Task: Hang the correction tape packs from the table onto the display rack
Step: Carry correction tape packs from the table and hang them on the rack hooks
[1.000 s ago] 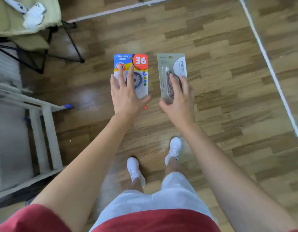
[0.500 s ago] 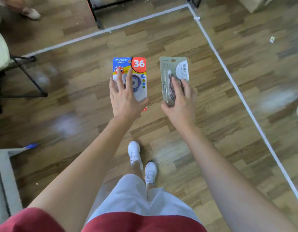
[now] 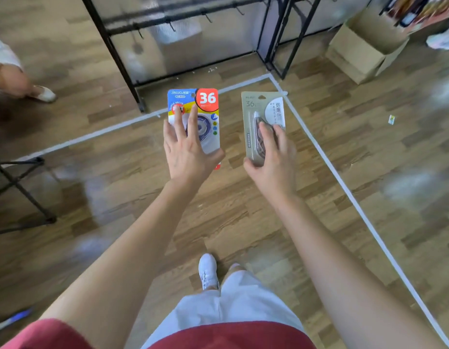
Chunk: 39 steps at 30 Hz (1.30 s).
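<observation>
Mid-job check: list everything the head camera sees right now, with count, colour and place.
blue pack: one, blue, yellow and red, in left hand
beige pack: one, beige, in right hand
display rack: one, black frame with hooks, ahead
cardboard box: one, brown, upper right on floor
floor tape: white lines on wooden floor
folding stand: one, black, left edge
another person's shoe: one, white, upper left
left hand: holds blue pack
right hand: grips beige pack
</observation>
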Available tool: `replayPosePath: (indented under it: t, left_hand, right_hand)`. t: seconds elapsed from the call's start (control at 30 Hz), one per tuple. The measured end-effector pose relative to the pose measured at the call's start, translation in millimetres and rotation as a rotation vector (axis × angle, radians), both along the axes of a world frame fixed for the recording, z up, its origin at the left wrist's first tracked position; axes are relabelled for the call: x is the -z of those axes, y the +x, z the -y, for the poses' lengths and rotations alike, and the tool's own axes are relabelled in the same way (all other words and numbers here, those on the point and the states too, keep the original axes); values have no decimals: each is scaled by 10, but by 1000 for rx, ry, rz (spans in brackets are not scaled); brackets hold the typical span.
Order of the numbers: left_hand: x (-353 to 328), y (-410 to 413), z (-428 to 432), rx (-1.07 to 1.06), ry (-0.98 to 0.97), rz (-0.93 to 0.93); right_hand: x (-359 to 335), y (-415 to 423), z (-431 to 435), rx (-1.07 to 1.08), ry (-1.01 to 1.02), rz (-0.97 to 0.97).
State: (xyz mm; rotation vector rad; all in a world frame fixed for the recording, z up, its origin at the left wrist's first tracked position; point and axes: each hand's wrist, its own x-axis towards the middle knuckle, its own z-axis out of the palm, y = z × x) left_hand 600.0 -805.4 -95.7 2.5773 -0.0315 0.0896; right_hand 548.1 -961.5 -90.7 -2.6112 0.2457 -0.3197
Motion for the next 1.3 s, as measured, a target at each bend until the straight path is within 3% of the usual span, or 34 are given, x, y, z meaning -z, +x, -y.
replayPosePath:
  t: [0.77,1.3]
  left_hand:
    - [-970,4421,1096,-180,-46,320]
    - [-1742,6578,1458,-274,-32,519]
  right_hand:
    - [-864,4775,1174,-142,1,350]
    - [-1614,7087,1574,-223,18,537]
